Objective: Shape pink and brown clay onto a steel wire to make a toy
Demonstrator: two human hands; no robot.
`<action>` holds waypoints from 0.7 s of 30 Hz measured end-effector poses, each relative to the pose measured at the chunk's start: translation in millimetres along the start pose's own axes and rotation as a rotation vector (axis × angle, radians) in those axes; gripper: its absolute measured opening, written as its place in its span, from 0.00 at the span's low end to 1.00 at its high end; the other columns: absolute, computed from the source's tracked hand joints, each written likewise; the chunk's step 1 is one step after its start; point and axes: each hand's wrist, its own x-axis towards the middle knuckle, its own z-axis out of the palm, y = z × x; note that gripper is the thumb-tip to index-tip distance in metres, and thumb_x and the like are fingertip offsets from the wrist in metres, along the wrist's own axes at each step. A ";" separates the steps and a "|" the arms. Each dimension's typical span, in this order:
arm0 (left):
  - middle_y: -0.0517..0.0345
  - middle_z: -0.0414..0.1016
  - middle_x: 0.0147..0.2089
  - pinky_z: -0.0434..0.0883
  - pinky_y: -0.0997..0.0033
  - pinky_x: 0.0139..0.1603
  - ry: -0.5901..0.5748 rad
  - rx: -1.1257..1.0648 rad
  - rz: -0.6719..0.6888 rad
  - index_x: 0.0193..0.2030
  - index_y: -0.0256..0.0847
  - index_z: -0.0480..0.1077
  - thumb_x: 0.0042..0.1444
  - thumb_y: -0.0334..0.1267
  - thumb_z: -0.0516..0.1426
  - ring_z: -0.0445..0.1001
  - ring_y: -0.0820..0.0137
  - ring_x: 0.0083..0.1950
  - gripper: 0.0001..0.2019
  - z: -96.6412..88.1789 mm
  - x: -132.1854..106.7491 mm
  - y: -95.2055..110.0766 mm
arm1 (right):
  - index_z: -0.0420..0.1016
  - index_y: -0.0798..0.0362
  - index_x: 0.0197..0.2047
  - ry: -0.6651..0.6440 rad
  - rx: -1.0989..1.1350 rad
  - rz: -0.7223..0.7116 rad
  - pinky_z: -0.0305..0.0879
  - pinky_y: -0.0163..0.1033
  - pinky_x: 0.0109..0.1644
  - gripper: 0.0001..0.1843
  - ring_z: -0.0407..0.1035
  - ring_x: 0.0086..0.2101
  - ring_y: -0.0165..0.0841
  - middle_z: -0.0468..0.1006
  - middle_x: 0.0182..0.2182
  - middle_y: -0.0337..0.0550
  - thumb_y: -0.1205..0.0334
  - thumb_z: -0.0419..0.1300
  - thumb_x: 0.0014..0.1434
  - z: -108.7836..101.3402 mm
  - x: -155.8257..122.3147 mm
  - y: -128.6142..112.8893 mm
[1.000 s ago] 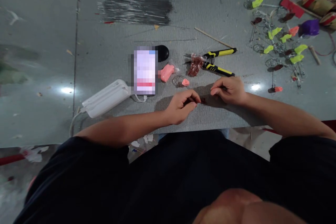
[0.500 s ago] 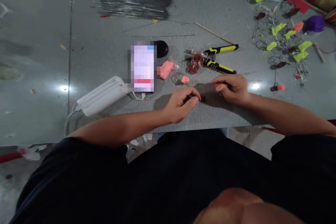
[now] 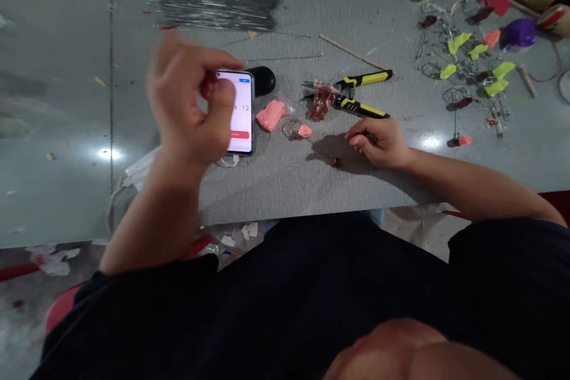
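My left hand (image 3: 191, 104) is raised over the left part of a phone (image 3: 243, 110) with a lit screen. It is blurred, its index finger stretched out and its thumb apart from it, with nothing visible between them. My right hand (image 3: 376, 141) rests on the table with curled fingers, thumb and index close together; whatever they may hold is hidden. Just left of it lies a small dark brown lump (image 3: 335, 162). A pink rose-like piece (image 3: 305, 131) sits beside a coil of wire (image 3: 291, 129). Nearby are a bagged pink clay-like lump (image 3: 271, 114) and a brown one in clear wrap (image 3: 323, 100).
Yellow-and-black pliers (image 3: 363, 95) lie spread beyond my right hand, near a thin stick (image 3: 351, 52). A bundle of wires (image 3: 218, 3) lies farther back. Wire pieces with yellow-green bits (image 3: 458, 43) clutter the right. A white device (image 3: 140, 169) is partly behind my left arm.
My left hand has moved up and left from the brown lump to the phone, uncovering the lump. My right hand stays near its place, with thumb and index closer together. The view has shifted slightly.
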 end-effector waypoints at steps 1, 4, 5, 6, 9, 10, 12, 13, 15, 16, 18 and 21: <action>0.49 0.70 0.56 0.72 0.44 0.68 0.004 0.095 0.051 0.62 0.40 0.80 0.73 0.58 0.54 0.75 0.55 0.60 0.27 -9.8 4.4 -11.7 | 0.85 0.53 0.42 -0.003 -0.001 0.000 0.66 0.35 0.31 0.24 0.74 0.26 0.26 0.84 0.30 0.40 0.44 0.60 0.80 0.4 0.0 0.4; 0.46 0.67 0.55 0.68 0.42 0.72 -0.016 0.296 0.042 0.61 0.37 0.82 0.67 0.50 0.60 0.71 0.52 0.63 0.24 -17.6 5.3 -40.1 | 0.85 0.52 0.40 -0.008 -0.019 -0.007 0.64 0.35 0.30 0.23 0.73 0.25 0.27 0.82 0.27 0.38 0.43 0.62 0.79 2.2 -0.1 2.3; 0.45 0.66 0.57 0.67 0.42 0.73 -0.048 0.336 0.019 0.64 0.38 0.81 0.66 0.49 0.61 0.70 0.52 0.63 0.25 -15.1 3.5 -46.6 | 0.86 0.52 0.40 -0.013 -0.024 -0.002 0.63 0.36 0.30 0.23 0.72 0.25 0.27 0.82 0.26 0.38 0.44 0.62 0.79 2.7 -0.2 2.7; 0.44 0.66 0.59 0.66 0.42 0.74 -0.083 0.368 -0.001 0.67 0.40 0.80 0.67 0.49 0.62 0.69 0.51 0.65 0.26 -11.8 1.6 -51.7 | 0.86 0.52 0.40 -0.016 -0.027 0.005 0.63 0.36 0.29 0.22 0.72 0.25 0.28 0.82 0.26 0.38 0.45 0.62 0.78 2.9 -0.3 2.8; 0.44 0.66 0.62 0.61 0.39 0.77 -0.200 0.416 -0.022 0.64 0.43 0.81 0.68 0.51 0.63 0.66 0.48 0.67 0.23 -5.4 -0.6 -59.6 | 0.86 0.52 0.41 -0.019 -0.032 0.038 0.63 0.36 0.30 0.18 0.72 0.25 0.29 0.82 0.27 0.38 0.49 0.63 0.77 2.5 -0.5 1.2; 0.43 0.66 0.63 0.60 0.38 0.77 -0.219 0.410 -0.023 0.64 0.43 0.80 0.69 0.49 0.62 0.65 0.48 0.67 0.22 -5.5 -0.1 -60.5 | 0.86 0.52 0.41 -0.018 -0.032 0.047 0.64 0.36 0.30 0.18 0.72 0.25 0.29 0.82 0.26 0.38 0.50 0.63 0.77 2.2 -0.5 0.3; 0.43 0.65 0.64 0.59 0.37 0.77 -0.223 0.387 -0.018 0.66 0.43 0.78 0.69 0.46 0.61 0.64 0.46 0.69 0.22 -7.9 1.4 -61.3 | 0.86 0.53 0.41 -0.021 -0.029 0.051 0.63 0.36 0.29 0.17 0.72 0.24 0.28 0.82 0.26 0.38 0.51 0.63 0.77 1.7 -0.4 -1.0; 0.42 0.64 0.64 0.59 0.37 0.77 -0.222 0.379 -0.015 0.67 0.43 0.78 0.68 0.45 0.61 0.64 0.46 0.69 0.23 -9.5 1.9 -61.4 | 0.86 0.53 0.41 -0.022 -0.029 0.048 0.63 0.36 0.29 0.17 0.72 0.24 0.28 0.82 0.26 0.38 0.51 0.63 0.77 1.6 -0.4 -1.3; 0.43 0.63 0.63 0.59 0.36 0.77 -0.246 0.372 -0.017 0.65 0.45 0.80 0.68 0.46 0.60 0.64 0.44 0.70 0.22 -12.1 1.9 -61.7 | 0.86 0.53 0.40 -0.028 -0.031 0.035 0.63 0.35 0.29 0.18 0.72 0.25 0.28 0.83 0.27 0.38 0.51 0.62 0.77 1.6 -0.4 -1.0; 0.43 0.63 0.63 0.59 0.35 0.77 -0.264 0.369 -0.021 0.65 0.46 0.81 0.67 0.47 0.60 0.64 0.44 0.70 0.22 -12.9 1.4 -62.1 | 0.86 0.53 0.40 -0.029 -0.033 0.026 0.63 0.35 0.29 0.18 0.72 0.25 0.28 0.83 0.27 0.39 0.51 0.62 0.77 1.7 -0.5 -0.6; 0.43 0.64 0.62 0.60 0.35 0.76 -0.268 0.353 -0.020 0.65 0.46 0.81 0.65 0.45 0.60 0.65 0.43 0.70 0.23 -14.1 -0.1 -63.1 | 0.86 0.53 0.40 -0.027 -0.029 0.012 0.63 0.35 0.30 0.18 0.73 0.25 0.28 0.82 0.27 0.39 0.51 0.62 0.77 1.7 -0.7 -0.1; 0.44 0.64 0.61 0.62 0.39 0.76 -0.177 0.308 0.007 0.67 0.43 0.78 0.60 0.38 0.61 0.67 0.46 0.70 0.27 -16.3 -2.0 -65.0 | 0.86 0.53 0.40 -0.030 -0.033 0.017 0.63 0.35 0.30 0.18 0.71 0.25 0.27 0.82 0.26 0.38 0.51 0.62 0.77 1.3 -0.9 -0.5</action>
